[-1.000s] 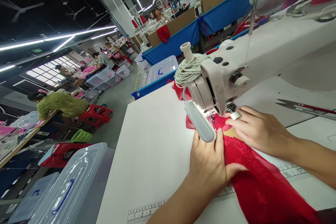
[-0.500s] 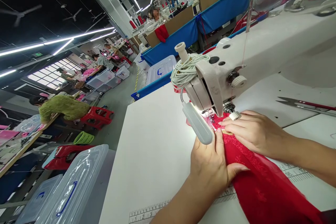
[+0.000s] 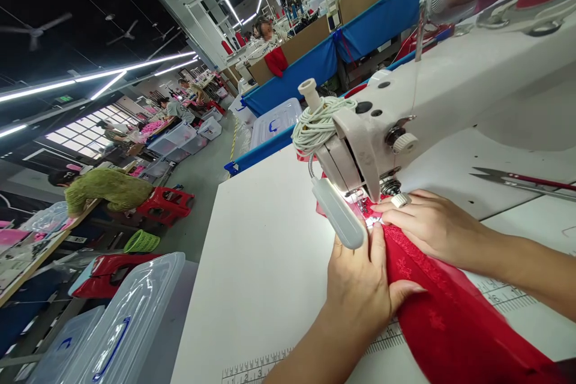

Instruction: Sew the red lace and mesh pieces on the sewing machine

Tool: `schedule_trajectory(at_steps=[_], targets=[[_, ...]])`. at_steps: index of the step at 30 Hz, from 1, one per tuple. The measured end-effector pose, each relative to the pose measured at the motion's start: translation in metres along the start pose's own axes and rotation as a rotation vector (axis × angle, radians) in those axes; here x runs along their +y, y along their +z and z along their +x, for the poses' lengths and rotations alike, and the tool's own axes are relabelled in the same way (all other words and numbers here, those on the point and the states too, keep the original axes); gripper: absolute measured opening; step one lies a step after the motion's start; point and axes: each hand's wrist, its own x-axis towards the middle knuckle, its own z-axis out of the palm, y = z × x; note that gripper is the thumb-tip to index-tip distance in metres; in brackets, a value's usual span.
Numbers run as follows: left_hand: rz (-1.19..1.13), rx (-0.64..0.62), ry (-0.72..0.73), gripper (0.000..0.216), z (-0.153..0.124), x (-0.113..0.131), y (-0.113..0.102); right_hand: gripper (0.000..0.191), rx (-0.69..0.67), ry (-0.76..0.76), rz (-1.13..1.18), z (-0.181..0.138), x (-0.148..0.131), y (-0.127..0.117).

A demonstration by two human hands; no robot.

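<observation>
A long piece of red lace fabric [image 3: 443, 312] runs up from the lower right to the needle area of a white sewing machine [image 3: 450, 90]. My left hand [image 3: 360, 276] lies on the fabric's left edge with its thumb spread; the lamp covers some of its fingertips. My right hand [image 3: 432, 222] has its bent fingers together on the fabric at the right, close to the presser foot [image 3: 362, 204]; its thumb is hidden. A grey clip-on lamp [image 3: 339, 213] lights the stitching spot. Between the fingertips of both hands the lit fabric is too bright to make out.
Thread snips [image 3: 517, 180] lie on the white table [image 3: 252, 252] right of the machine. A printed ruler [image 3: 256, 369] runs along the near side. Coiled pale cord [image 3: 319, 123] hangs on the machine head. Lidded plastic boxes [image 3: 148, 306] stand at left. Several people work farther off.
The red fabric has shifted slightly toward the needle. A yellowish strip seen between my hands is out of sight now. Both hands stay in almost the same place.
</observation>
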Motion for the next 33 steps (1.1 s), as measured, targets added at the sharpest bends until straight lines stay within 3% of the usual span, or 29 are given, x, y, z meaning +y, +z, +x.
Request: schedule_trajectory(at_steps=[12, 20, 27, 33], targets=[[0.016, 0.01, 0.004, 0.092, -0.0003, -0.0029, 0.0035, 0.033, -0.073, 0.002, -0.036, 0.0023, 0.001, -0.0025], [0.008, -0.042, -0.002, 0.088, -0.0027, -0.005, 0.0045, 0.035, -0.066, 0.059, -0.045, 0.0008, -0.0008, 0.0024], [-0.039, -0.163, -0.076, 0.07, 0.0002, -0.0072, 0.0032, 0.03, -0.039, -0.024, -0.07, 0.0026, 0.0042, -0.0001], [-0.032, -0.029, -0.085, 0.064, 0.0023, -0.0042, -0.0029, 0.038, 0.03, 0.006, -0.031, 0.0053, 0.0007, 0.0008]])
